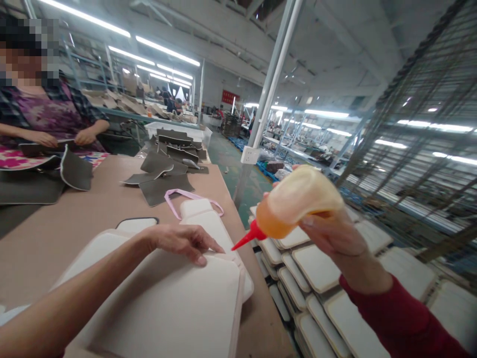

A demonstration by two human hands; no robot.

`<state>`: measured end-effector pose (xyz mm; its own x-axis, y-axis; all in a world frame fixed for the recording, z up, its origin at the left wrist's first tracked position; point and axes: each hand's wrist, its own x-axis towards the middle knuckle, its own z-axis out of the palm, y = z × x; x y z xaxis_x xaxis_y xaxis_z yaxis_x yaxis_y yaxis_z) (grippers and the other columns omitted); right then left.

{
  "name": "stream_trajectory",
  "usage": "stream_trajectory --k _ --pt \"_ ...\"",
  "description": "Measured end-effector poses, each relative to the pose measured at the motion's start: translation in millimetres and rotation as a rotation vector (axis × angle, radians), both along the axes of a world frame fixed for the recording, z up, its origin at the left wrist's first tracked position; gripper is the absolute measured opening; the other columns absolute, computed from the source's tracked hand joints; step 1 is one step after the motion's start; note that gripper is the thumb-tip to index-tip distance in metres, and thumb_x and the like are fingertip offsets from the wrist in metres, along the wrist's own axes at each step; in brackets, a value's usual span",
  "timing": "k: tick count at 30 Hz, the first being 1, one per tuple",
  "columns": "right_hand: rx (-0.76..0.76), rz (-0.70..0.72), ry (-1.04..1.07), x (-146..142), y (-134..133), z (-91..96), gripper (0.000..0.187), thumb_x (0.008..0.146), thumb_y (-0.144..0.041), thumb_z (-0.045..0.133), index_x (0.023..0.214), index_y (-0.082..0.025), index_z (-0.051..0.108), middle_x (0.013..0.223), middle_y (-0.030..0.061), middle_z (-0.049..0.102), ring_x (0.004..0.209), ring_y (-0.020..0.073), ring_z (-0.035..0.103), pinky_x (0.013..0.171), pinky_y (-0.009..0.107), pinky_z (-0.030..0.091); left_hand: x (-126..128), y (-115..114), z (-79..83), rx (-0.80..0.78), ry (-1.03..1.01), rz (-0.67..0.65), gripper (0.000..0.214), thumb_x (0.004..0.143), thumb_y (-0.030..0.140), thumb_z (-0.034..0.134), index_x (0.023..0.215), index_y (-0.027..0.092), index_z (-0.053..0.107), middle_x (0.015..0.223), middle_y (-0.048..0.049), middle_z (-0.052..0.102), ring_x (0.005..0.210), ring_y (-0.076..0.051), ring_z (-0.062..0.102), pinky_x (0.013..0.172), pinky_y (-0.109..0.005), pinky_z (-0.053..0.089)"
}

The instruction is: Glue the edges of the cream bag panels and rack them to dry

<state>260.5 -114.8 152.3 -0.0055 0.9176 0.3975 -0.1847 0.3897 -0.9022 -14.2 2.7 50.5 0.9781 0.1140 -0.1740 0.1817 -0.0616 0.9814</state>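
Observation:
My right hand (330, 231) grips a soft, translucent squeeze bottle (301, 196) with amber liquid in it. The bottle is tilted down to the left, and its red pointed nozzle (248, 236) appears close to the far right corner of a white padded panel (179, 303). My left hand (188, 241) is closed at that panel's far edge, thumb on its top face and fingers along the rim; the fingertips' undersides are hidden. Beyond it lie another white piece (216, 223) with a narrow tab and a pink loop strap (171, 199).
Dark grey pieces (166, 174) lie heaped farther up the brown table (108, 199), before a white bin (203, 135). At left, a co-worker (48, 114) handles dark pieces. Stacked white panels (316, 263) fill the right side, below a wire rack (428, 99). A metal post (261, 114) stands beside the table.

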Motion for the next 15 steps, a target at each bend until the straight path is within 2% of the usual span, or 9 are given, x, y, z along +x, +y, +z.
stream_trajectory --k 2,6,9,13,15 --pt "-0.052 0.02 0.047 -2.2 5.3 -15.7 0.07 0.053 -0.024 0.092 0.117 -0.032 0.067 0.103 0.0006 0.076 0.103 0.03 0.07 0.101 0.052 0.052 1.0 -2.3 -5.0 -0.014 -0.026 -0.012 0.047 0.083 0.039 0.076 0.125 0.016 0.072 0.085 -0.0023 0.074 0.073 -0.014 0.061 0.068 -0.017 0.047" --pt "-0.18 -0.016 0.236 -2.9 15.8 -57.4 0.043 0.062 -0.031 0.087 0.102 -0.024 0.073 0.092 0.0026 0.078 0.094 0.0268 0.072 0.095 0.043 0.056 -3.6 -7.8 -18.5 -0.043 -0.033 0.017 0.06 0.074 0.047 0.082 0.124 0.016 0.072 0.089 -0.0022 0.072 0.076 -0.015 0.058 0.071 -0.019 0.047" --pt "-0.275 -0.05 0.444 -6.3 21.8 -84.4 0.035 0.062 -0.026 0.087 0.094 -0.021 0.074 0.095 0.0039 0.079 0.093 0.0227 0.073 0.088 0.033 0.059 -13.2 -13.5 -29.1 0.043 0.01 0.071 0.068 0.073 0.055 0.078 0.129 0.018 0.069 0.09 -0.0017 0.066 0.078 -0.016 0.053 0.075 -0.022 0.045" --pt "-0.262 -0.106 0.678 -17.6 31.4 -112.0 0.03 0.06 -0.021 0.087 0.086 -0.02 0.074 0.093 0.0048 0.08 0.09 0.0214 0.074 0.083 0.032 0.06 -19.8 -34.1 -40.2 0.329 0.113 0.225 0.079 0.084 0.052 0.065 0.154 0.027 0.039 0.076 0.0045 0.04 0.069 -0.013 0.036 0.065 -0.022 0.035" --pt "-0.239 -0.134 0.709 -23.6 37.0 -125.6 0.028 0.06 -0.021 0.086 0.085 -0.021 0.074 0.092 0.0045 0.08 0.09 0.0212 0.074 0.084 0.032 0.06 -13.8 -50.4 -42.7 0.396 0.142 0.23 0.084 0.085 0.044 0.062 0.159 0.031 0.024 0.076 0.0049 0.036 0.069 -0.014 0.035 0.066 -0.023 0.033"
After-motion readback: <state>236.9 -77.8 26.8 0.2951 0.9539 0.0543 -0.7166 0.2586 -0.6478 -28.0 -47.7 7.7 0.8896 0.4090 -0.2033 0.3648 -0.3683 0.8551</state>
